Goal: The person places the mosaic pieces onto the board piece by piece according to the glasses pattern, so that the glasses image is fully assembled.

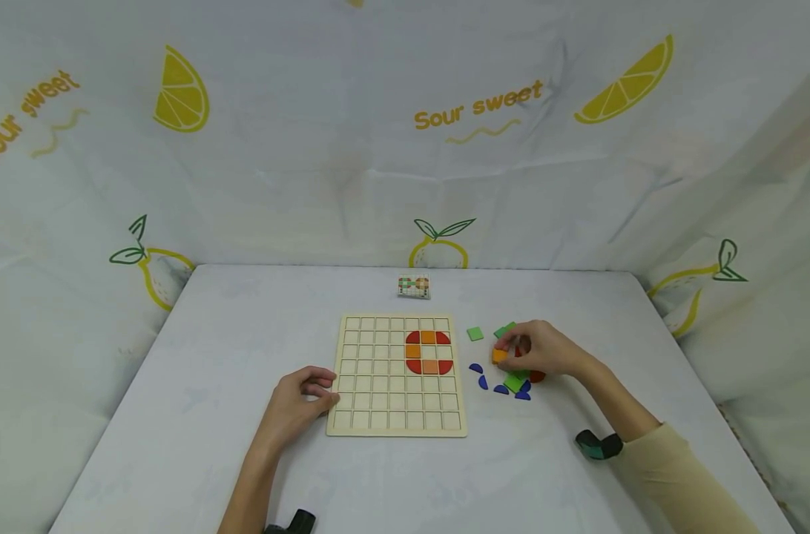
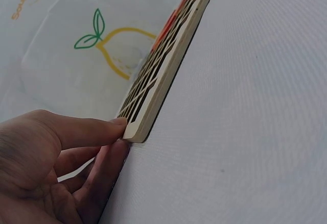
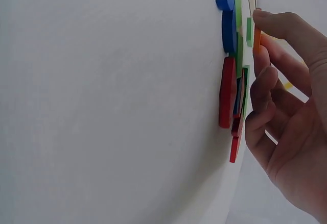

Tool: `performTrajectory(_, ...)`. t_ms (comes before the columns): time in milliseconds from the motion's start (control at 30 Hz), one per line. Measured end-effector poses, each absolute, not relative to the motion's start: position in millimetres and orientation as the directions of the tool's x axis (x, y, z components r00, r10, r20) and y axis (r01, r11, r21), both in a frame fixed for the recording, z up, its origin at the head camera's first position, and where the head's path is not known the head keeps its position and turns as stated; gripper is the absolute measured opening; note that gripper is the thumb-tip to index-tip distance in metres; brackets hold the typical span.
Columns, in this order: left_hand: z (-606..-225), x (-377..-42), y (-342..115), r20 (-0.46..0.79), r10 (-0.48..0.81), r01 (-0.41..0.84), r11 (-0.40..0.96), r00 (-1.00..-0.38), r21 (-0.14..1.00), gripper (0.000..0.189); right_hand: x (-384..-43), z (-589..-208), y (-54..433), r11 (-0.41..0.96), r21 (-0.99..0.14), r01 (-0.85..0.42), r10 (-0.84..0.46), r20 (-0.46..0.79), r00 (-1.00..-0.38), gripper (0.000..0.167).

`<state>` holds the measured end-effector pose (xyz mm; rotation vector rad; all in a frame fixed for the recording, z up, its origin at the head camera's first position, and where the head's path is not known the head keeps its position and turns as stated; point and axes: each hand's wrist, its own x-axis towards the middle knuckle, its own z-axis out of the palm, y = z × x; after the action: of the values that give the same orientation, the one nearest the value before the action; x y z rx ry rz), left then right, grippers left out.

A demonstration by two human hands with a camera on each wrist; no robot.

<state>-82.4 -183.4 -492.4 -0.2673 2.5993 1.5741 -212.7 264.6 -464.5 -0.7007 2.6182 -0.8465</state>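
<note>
A wooden grid board (image 1: pixel 378 423) lies flat on the table. Red quarter-round pieces (image 1: pixel 445 367) and orange squares (image 1: pixel 413 351) sit in its upper right cells. My left hand (image 1: pixel 300 397) holds the board's left edge, thumb and fingertip at the rim in the left wrist view. To the right of the board, my right hand (image 1: pixel 541 348) pinches an orange square piece (image 3: pixel 257 39) between thumb and index finger. Under and around that hand lie green squares (image 1: pixel 514 383), blue half-round pieces (image 1: pixel 483 382) and red pieces (image 3: pixel 227 94), partly hidden by it.
A small pattern card (image 1: pixel 414 286) is behind the board. One green square (image 1: pixel 475 334) lies apart, near the board's right edge. White table cloth (image 1: pixel 178 415) surrounds the board, and a printed white curtain (image 1: pixel 298 185) hangs at the back.
</note>
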Motion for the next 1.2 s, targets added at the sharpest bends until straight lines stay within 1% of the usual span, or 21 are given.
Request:
performTrajectory(300,-493,-82,-183,-0.17,-0.111,-0.202,0.462,-0.979,0.864,0.031,-215,-457,238,0.647,-0.653,-0.394,-0.57,-0.071,-0.819,0.026)
performTrajectory(533,-492,-82,-183,-0.17,-0.109,-0.202,0.463,-0.979,0.863,0.031,-220,-458,211,0.611,-0.672,-0.417,-0.614,-0.07,-0.787,0.023)
performTrajectory(800,-493,-83,-182,-0.164,-0.11,-0.197,0.467,-0.98,0.862,0.031,-223,-459,187,0.65,-0.612,-0.452,-0.621,-0.085,-0.779,0.025)
performTrajectory(1200,-496,-84,-183,-0.173,-0.112,-0.206,0.473,-0.979,0.857,0.032,-223,-459,178,0.671,-0.585,-0.456,-0.626,-0.116,-0.772,0.016)
